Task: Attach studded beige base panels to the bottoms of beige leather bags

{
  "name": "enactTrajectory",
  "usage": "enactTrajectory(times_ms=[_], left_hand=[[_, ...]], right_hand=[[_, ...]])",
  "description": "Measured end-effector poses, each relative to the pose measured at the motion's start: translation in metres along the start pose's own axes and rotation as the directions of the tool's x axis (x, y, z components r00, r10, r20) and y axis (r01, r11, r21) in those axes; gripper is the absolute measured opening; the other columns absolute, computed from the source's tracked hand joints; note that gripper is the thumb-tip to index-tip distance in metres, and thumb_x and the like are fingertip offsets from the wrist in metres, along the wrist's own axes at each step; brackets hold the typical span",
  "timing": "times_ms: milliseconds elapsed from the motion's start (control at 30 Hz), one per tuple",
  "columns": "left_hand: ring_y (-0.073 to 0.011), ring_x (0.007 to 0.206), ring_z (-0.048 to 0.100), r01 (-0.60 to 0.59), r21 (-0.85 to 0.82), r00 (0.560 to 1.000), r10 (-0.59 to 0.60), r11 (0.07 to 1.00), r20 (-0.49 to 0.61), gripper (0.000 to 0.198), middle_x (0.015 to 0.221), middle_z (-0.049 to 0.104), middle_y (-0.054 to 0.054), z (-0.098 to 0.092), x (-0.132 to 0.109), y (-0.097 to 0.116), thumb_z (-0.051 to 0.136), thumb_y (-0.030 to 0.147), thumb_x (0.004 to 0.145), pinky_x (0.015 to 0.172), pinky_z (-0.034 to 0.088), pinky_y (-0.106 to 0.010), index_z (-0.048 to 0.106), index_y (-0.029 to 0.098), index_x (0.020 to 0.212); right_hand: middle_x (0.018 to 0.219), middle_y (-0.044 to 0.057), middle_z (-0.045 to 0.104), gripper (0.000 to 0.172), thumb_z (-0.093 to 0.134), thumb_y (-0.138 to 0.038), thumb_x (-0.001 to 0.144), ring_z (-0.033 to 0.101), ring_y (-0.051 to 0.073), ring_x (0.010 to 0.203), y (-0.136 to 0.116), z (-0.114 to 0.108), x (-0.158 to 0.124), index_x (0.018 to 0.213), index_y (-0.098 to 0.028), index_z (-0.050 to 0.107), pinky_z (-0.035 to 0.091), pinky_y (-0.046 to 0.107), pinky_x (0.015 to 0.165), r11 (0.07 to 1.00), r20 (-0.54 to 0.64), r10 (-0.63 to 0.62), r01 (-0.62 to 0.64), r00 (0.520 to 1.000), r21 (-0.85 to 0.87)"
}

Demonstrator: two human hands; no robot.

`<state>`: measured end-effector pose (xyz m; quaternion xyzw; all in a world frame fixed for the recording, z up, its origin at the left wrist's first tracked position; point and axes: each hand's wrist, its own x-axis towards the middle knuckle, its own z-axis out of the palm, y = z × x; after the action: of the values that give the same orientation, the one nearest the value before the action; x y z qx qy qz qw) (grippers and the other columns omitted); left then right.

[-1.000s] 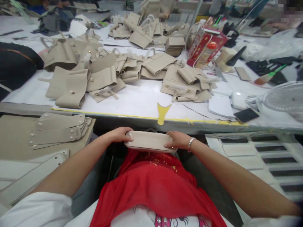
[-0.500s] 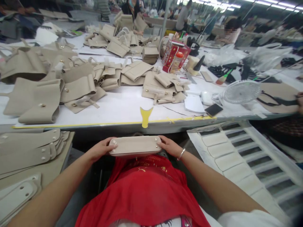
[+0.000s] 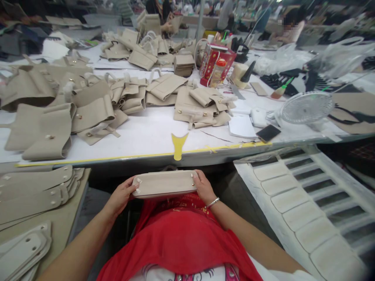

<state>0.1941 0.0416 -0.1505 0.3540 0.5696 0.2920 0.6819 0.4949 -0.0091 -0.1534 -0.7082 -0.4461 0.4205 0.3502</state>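
A long beige bag base panel [image 3: 165, 183] with rounded ends and small studs is held level above my lap, below the table edge. My left hand [image 3: 126, 190] grips its left end, thumb on top near the white-covered studs. At the other end my right hand [image 3: 205, 187] is closed on it, thumb beside a brass stud. The panel's underside and most fingertips are hidden. Just beyond it, a yellow notched marker [image 3: 178, 146] sits on the table edge.
Beige bag pieces [image 3: 93, 105] are heaped across the white table [image 3: 146, 134]. At right are a phone [image 3: 268, 133], a small fan [image 3: 307, 107] and a red box [image 3: 216, 64]. Flat panels [image 3: 35, 191] lie stacked at left; a rack [image 3: 299, 203] of pale pieces stands at right.
My right hand has shifted its hold, the fingers now more upright at the panel's right end. The panel has tilted slightly and my left wrist has dropped. The head view has shifted a little.
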Motion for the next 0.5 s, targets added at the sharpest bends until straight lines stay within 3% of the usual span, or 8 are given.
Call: enactTrajectory(times_ms=[100, 167, 200, 267, 333, 400, 500], left_hand=[[-0.0186, 0.09, 0.061, -0.012, 0.106, 0.999, 0.008, 0.994, 0.047, 0.059, 0.112, 0.061, -0.007, -0.007, -0.002, 0.005, 0.069, 0.039, 0.064, 0.071, 0.051, -0.026, 0.052, 0.019, 0.118], [-0.0229, 0.104, 0.056, -0.115, 0.267, 0.992, 0.122, 0.957, -0.012, 0.063, 0.12, 0.056, -0.01, -0.007, -0.004, 0.012, 0.068, 0.043, 0.065, 0.085, 0.047, -0.031, 0.05, 0.018, 0.12], [-0.0245, 0.112, 0.051, -0.183, 0.392, 0.974, 0.222, 0.901, -0.055, 0.065, 0.125, 0.052, -0.011, -0.003, -0.006, 0.015, 0.066, 0.044, 0.066, 0.092, 0.043, -0.034, 0.048, 0.018, 0.123], [-0.0257, 0.123, 0.04, -0.301, 0.661, 0.895, 0.443, 0.688, -0.052, 0.066, 0.133, 0.044, -0.012, 0.012, -0.012, 0.023, 0.061, 0.046, 0.071, 0.102, 0.031, -0.038, 0.043, 0.018, 0.127], [-0.0256, 0.127, 0.035, -0.399, 0.82, 0.82, 0.56, 0.411, 0.119, 0.067, 0.137, 0.039, -0.013, 0.041, -0.016, 0.028, 0.057, 0.046, 0.074, 0.106, 0.024, -0.041, 0.037, 0.017, 0.131], [-0.0258, 0.127, 0.033, -0.524, 0.829, 0.765, 0.537, 0.196, 0.356, 0.072, 0.138, 0.038, -0.013, 0.077, -0.014, 0.03, 0.057, 0.048, 0.073, 0.107, 0.02, -0.045, 0.032, 0.018, 0.134], [-0.029, 0.126, 0.034, -0.626, 0.78, 0.724, 0.394, 0.027, 0.567, 0.085, 0.137, 0.038, -0.016, 0.128, 0.0, 0.028, 0.061, 0.055, 0.067, 0.106, 0.019, -0.049, 0.029, 0.016, 0.135]], right_hand=[[0.103, 0.005, 0.06, 0.04, 0.043, -0.05, 0.08, 0.054, 0.018, 0.094, 0.008, -0.012, 0.0, 0.105, -0.02, 0.052, 0.044, 0.03, 0.079, 0.956, 0.162, 0.064, -0.107, 0.985, 0.275], [0.107, 0.007, 0.059, 0.044, 0.039, -0.055, 0.081, 0.055, 0.019, 0.097, 0.016, -0.021, -0.001, 0.103, -0.019, 0.054, 0.046, 0.03, 0.077, 0.871, 0.253, 0.128, -0.231, 0.959, 0.434], [0.107, 0.007, 0.059, 0.046, 0.038, -0.057, 0.082, 0.055, 0.019, 0.098, 0.019, -0.026, -0.003, 0.102, -0.019, 0.055, 0.046, 0.031, 0.077, 0.838, 0.265, 0.158, -0.271, 0.951, 0.474], [0.105, 0.008, 0.06, 0.045, 0.039, -0.057, 0.082, 0.056, 0.018, 0.097, 0.026, -0.03, -0.005, 0.097, -0.019, 0.056, 0.046, 0.031, 0.078, 0.82, 0.246, 0.185, -0.288, 0.951, 0.495], [0.099, 0.006, 0.061, 0.039, 0.044, -0.055, 0.08, 0.057, 0.017, 0.093, 0.03, -0.03, -0.007, 0.092, -0.019, 0.056, 0.047, 0.031, 0.077, 0.856, 0.217, 0.158, -0.243, 0.963, 0.456], [0.09, 0.003, 0.06, 0.033, 0.048, -0.051, 0.079, 0.057, 0.016, 0.088, 0.03, -0.028, -0.009, 0.086, -0.02, 0.054, 0.048, 0.029, 0.074, 0.919, 0.196, 0.11, -0.175, 0.974, 0.354], [0.078, 0.001, 0.057, 0.029, 0.045, -0.047, 0.08, 0.055, 0.015, 0.077, 0.026, -0.029, -0.012, 0.079, -0.019, 0.052, 0.047, 0.027, 0.069, 0.987, 0.11, 0.024, -0.041, 0.994, 0.154]])
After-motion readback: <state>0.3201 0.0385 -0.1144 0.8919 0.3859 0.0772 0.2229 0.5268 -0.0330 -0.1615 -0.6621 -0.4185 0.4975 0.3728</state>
